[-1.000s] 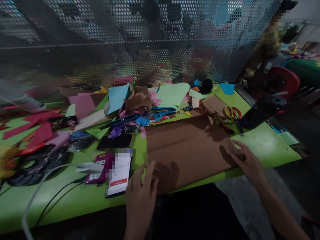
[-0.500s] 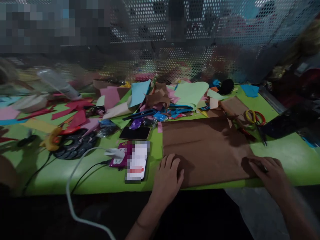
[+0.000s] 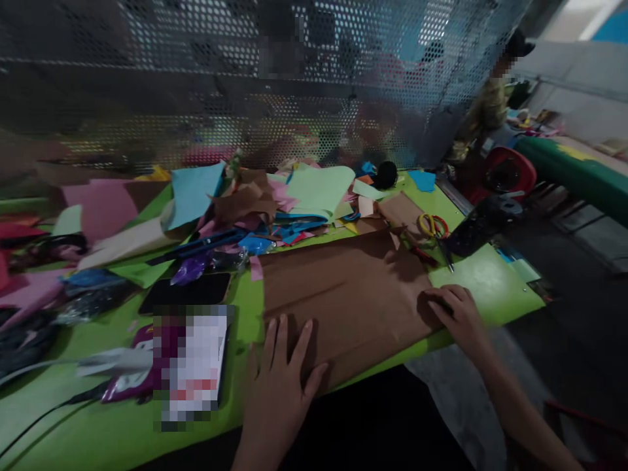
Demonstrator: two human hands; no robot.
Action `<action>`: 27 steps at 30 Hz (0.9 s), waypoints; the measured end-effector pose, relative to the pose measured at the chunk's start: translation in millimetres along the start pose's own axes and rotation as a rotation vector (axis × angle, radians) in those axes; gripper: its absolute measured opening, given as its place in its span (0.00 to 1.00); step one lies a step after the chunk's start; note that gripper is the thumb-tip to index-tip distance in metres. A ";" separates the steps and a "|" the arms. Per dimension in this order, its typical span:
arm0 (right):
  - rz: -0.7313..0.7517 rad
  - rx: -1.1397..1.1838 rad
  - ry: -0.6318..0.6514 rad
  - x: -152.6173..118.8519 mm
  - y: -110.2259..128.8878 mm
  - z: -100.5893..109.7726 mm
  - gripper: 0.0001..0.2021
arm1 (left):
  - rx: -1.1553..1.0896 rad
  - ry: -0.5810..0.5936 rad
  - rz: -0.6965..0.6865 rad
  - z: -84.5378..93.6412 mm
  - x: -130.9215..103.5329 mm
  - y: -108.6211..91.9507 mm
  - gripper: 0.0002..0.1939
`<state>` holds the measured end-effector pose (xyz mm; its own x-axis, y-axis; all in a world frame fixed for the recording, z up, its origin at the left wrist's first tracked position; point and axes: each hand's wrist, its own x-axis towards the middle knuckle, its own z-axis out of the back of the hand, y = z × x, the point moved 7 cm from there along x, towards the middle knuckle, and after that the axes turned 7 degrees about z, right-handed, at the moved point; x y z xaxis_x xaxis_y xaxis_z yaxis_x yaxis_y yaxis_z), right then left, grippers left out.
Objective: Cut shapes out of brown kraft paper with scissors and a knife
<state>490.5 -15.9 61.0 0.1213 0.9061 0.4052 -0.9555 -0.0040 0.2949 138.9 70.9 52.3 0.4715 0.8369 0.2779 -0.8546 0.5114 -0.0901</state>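
Count: one brown sheet (image 3: 338, 294) flat on the green table (image 3: 510, 275), two phones (image 3: 189, 291) to its left, one pair of scissors (image 3: 444, 252) near its far right corner. Left hand (image 3: 279, 386): palm down, fingers spread, gripping nothing. Right hand (image 3: 458, 317): fingers bent at the sheet's right edge; grip unclear.

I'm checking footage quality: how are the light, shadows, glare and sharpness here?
Head view: dim light overall, with a dark shadow on the brown sheet beside the right hand; head view: pale glare on the green table beside the scissors; head view: coarse pixelation over the lit phone, and a murky, soft left end of the perforated panel.
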 end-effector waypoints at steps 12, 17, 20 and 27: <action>-0.040 -0.135 0.123 11.5 25.1 4.7 0.18 | -0.014 0.038 -0.221 -7.6 -0.9 -26.0 0.31; 0.216 -0.051 0.331 28.1 120.9 -28.6 0.27 | 0.001 0.052 -0.226 -7.1 -0.8 -29.3 0.39; 0.408 0.074 0.498 20.2 159.6 -52.8 0.30 | 0.013 0.060 -0.226 -9.0 -1.9 -27.7 0.42; 0.228 -0.112 0.433 3.2 76.3 -40.5 0.28 | 0.025 0.088 -0.242 -13.8 1.0 -19.3 0.38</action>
<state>407.1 3.8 49.8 -0.1939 0.9800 0.0451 -0.9705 -0.1983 0.1368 158.9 64.6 41.1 0.6794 0.7047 0.2043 -0.7188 0.6951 -0.0072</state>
